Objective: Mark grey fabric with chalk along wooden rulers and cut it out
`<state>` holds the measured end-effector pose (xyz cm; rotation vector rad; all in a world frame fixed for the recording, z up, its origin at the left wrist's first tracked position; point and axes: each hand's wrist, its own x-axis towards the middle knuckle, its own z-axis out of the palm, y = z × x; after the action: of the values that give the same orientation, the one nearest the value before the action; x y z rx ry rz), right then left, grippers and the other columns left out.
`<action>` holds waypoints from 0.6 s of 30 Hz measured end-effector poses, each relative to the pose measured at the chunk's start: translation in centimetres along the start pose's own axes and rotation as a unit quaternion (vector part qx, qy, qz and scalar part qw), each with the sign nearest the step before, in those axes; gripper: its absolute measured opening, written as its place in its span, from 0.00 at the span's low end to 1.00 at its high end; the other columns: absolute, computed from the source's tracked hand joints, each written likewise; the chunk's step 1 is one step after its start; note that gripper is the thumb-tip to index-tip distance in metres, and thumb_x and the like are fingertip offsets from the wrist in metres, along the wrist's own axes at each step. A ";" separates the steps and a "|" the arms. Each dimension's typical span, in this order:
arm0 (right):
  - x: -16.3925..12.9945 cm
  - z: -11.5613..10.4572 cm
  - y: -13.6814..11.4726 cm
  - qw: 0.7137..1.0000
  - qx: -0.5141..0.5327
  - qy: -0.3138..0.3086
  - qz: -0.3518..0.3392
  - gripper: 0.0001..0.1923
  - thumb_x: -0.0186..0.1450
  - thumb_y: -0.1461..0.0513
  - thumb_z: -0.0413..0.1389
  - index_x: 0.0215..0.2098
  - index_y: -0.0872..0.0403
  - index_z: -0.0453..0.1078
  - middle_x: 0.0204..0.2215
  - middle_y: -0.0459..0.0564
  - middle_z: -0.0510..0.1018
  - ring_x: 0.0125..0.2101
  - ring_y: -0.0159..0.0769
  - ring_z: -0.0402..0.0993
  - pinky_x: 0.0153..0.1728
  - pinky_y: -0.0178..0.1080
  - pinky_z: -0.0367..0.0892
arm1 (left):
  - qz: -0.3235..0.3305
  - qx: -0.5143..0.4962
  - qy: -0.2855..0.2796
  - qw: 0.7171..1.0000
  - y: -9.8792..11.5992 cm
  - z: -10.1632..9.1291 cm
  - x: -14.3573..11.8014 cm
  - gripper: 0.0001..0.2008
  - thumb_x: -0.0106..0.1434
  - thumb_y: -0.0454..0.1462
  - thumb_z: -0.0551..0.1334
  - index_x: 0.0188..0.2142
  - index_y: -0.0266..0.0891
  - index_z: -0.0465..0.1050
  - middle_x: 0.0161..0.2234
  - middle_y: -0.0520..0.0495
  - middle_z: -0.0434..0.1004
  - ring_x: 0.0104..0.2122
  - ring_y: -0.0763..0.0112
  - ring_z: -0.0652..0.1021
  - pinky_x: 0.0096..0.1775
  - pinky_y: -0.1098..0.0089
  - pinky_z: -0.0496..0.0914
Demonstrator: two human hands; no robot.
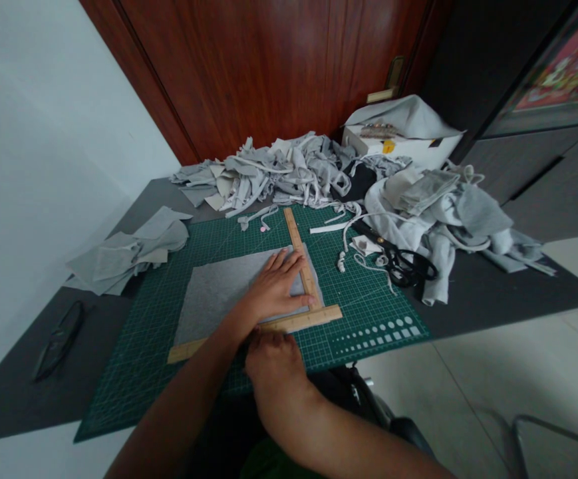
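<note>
We pressed our left hand (276, 289), fingers spread flat, on the grey fabric (219, 293) and wooden square ruler (302, 266); our right hand (269, 359), curled just below at the ruler's near edge, hid its grip.

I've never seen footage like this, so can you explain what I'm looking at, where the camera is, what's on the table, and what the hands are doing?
This is one picture from a camera worn on a person's head, looking down at their own bare hands. The left hand presses flat on a grey fabric piece beside a wooden L-shaped ruler. The right hand rests at the ruler's near edge; whether it holds anything is hidden. Everything lies on a green cutting mat. Behind are grey fabric scraps, black scissors, and a white box.
</note>
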<state>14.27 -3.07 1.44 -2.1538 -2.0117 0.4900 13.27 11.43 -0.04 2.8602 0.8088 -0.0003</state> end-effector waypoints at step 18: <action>-0.4 -0.7 0.1 0.999 0.023 -0.037 -0.014 0.19 0.72 0.73 0.47 0.50 0.63 0.79 0.44 0.67 0.85 0.44 0.50 0.84 0.44 0.48 0.80 | -0.006 0.008 -0.014 1.000 0.3 -0.3 0.1 0.51 0.65 0.66 0.55 0.74 0.34 0.50 0.76 0.38 0.46 0.75 0.45 0.45 0.73 0.51 0.43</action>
<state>14.59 -3.40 2.11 -2.1075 -2.0448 0.6135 13.51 11.33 0.34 2.8645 0.8244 -0.0477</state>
